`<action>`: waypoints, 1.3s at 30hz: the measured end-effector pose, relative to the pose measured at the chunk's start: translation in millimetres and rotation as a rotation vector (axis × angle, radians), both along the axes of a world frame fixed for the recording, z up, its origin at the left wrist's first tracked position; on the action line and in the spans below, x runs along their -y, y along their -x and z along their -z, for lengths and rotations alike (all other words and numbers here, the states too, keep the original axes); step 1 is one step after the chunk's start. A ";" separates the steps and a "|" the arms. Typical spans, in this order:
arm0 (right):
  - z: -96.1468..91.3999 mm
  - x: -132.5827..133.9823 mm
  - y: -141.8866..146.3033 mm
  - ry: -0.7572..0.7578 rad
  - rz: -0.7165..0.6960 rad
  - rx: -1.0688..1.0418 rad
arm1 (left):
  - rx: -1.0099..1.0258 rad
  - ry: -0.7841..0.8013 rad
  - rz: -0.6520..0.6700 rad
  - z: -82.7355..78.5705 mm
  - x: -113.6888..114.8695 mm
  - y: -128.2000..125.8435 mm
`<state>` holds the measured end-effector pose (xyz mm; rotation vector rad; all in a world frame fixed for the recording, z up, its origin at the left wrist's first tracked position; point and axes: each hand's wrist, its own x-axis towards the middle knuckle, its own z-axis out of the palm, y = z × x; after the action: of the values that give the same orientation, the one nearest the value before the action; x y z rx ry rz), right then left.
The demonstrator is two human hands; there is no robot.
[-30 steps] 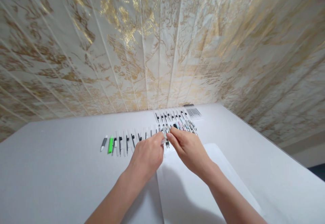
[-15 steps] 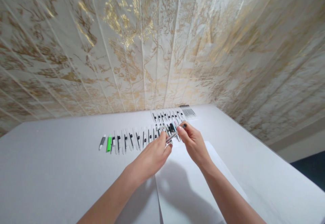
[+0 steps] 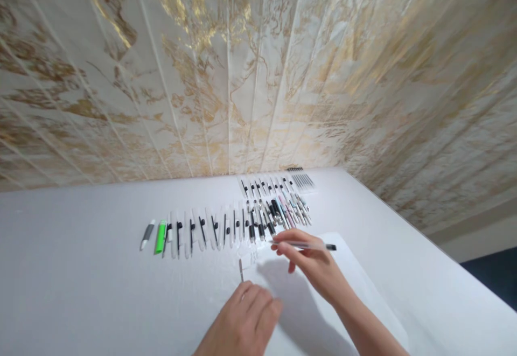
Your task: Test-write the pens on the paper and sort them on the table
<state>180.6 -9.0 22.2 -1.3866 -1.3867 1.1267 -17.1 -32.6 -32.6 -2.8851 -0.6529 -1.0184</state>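
My right hand [image 3: 309, 253] grips a slim clear pen [image 3: 301, 244] with a black end, held almost level over the white paper [image 3: 343, 280]. Its tip points left, and thumb and fingers are closed around the barrel. My left hand [image 3: 252, 313] lies lower, at the left side of the paper, fingers curled. A thin grey stick-like piece [image 3: 241, 270] sticks up from its fingers; its lower part is hidden, so I cannot tell its kind. Small handwritten marks [image 3: 254, 258] show near the top left of the paper.
Beyond the hands, a row of clear sleeves [image 3: 202, 232] with dark refills and caps spans the white table [image 3: 81, 291]. At its left lie a green marker [image 3: 160, 237] and a grey-white pen [image 3: 147, 235]. Several pens [image 3: 288, 209] cluster right. A gold-patterned curtain [image 3: 202, 76] hangs behind.
The hands have come apart. My right hand has drawn back toward me with the pen turned level; my left hand has dropped lower, with a thin grey piece at its fingers.
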 end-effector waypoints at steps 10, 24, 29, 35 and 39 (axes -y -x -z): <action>49.5 -5.3 30.5 0.046 0.052 0.013 | -0.083 -0.067 -0.158 24.4 -8.2 1.8; 42.8 -0.7 25.5 0.086 -0.017 0.064 | -0.100 -0.037 -0.136 26.3 -0.1 -1.4; 56.2 7.9 25.9 0.009 0.059 0.107 | -0.106 -0.053 -0.113 21.1 -3.5 2.4; 53.0 5.4 25.5 -0.020 0.068 0.146 | -0.146 -0.071 -0.066 17.8 -7.4 5.9; 47.6 -3.2 24.0 0.067 -0.008 0.093 | -0.127 -0.092 -0.074 26.2 -7.7 4.7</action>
<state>156.6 -5.8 -25.4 -1.4988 -1.4326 1.1359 -21.9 -24.9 -58.8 -2.7956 -0.6804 -0.8263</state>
